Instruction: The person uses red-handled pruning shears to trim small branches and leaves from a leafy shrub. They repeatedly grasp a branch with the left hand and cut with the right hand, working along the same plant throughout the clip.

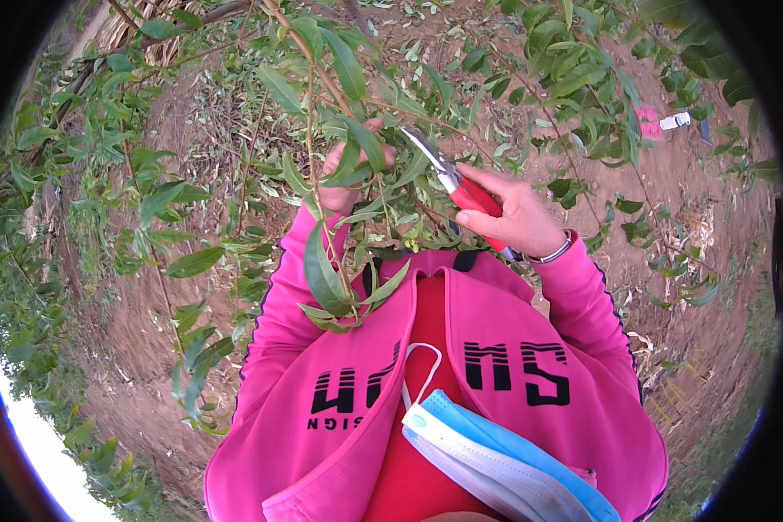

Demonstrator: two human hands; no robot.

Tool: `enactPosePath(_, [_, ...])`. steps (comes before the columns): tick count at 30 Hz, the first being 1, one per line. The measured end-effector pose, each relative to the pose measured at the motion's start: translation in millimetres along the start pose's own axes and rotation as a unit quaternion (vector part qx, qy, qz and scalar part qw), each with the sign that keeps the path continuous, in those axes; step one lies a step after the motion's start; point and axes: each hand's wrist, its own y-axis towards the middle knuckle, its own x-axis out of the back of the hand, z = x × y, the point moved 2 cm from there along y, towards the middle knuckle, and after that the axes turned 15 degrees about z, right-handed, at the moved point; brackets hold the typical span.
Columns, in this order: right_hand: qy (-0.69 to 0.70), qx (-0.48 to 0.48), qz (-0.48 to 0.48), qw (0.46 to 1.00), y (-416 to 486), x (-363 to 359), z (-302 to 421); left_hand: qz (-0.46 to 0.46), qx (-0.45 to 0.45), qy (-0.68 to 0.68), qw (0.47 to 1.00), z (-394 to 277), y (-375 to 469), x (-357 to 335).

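Observation:
My right hand point(519, 212) is closed around the red handles of a pair of pruning shears point(460, 186). The metal blades point up and left, towards the leafy shoots; whether they are apart I cannot tell. Left of them, my left hand point(346, 169) is among the leaves of a tree branch point(320, 72), partly hidden by them. Its fingers are bent at the shoots, but leaves cover what they grip. A leafy shoot point(331, 251) hangs down in front of my left sleeve and jacket.
Leafy branches point(574, 72) hang at the upper right, and more hanging shoots point(163, 274) are at the left. Cut leaves lie on the bare soil point(391, 32). A pink item point(648, 122) and a white bottle point(676, 121) lie at the far right. A blue face mask point(496, 450) hangs at my chest.

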Motion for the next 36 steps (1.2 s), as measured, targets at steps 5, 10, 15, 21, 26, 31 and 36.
enactPosePath(5, [-0.029, -0.060, -0.002, 0.998, 7.2, 0.8, 7.2, -0.012, -0.004, 0.020, 1.000, -1.3, -0.5, -1.1])
enactPosePath(10, [-0.028, -0.010, -0.019, 0.999, 12.6, 2.8, 8.0, -0.007, 0.010, 0.014, 1.000, -1.1, -1.4, -1.6])
enactPosePath(15, [-0.022, 0.009, -0.018, 1.000, 11.6, -0.1, 2.4, -0.019, 0.028, 0.025, 0.999, -1.8, -5.2, -0.5])
enactPosePath(21, [0.257, -0.038, 0.098, 0.961, -15.5, 8.2, -2.5, -0.001, 0.032, 0.005, 0.999, -1.2, -8.1, 6.2])
enactPosePath(26, [0.371, -0.042, 0.063, 0.926, -33.8, 35.7, -5.4, -0.004, 0.032, 0.032, 0.999, -1.0, -13.4, 8.8])
enactPosePath(31, [0.157, -0.117, 0.042, 0.980, -32.4, 44.5, -9.5, 0.002, 0.016, 0.028, 0.999, 0.2, -11.4, 9.9])
enactPosePath(36, [0.015, -0.109, 0.063, 0.992, -18.2, 46.8, -4.0, 0.010, -0.007, 0.000, 1.000, 0.7, -8.3, 7.0])
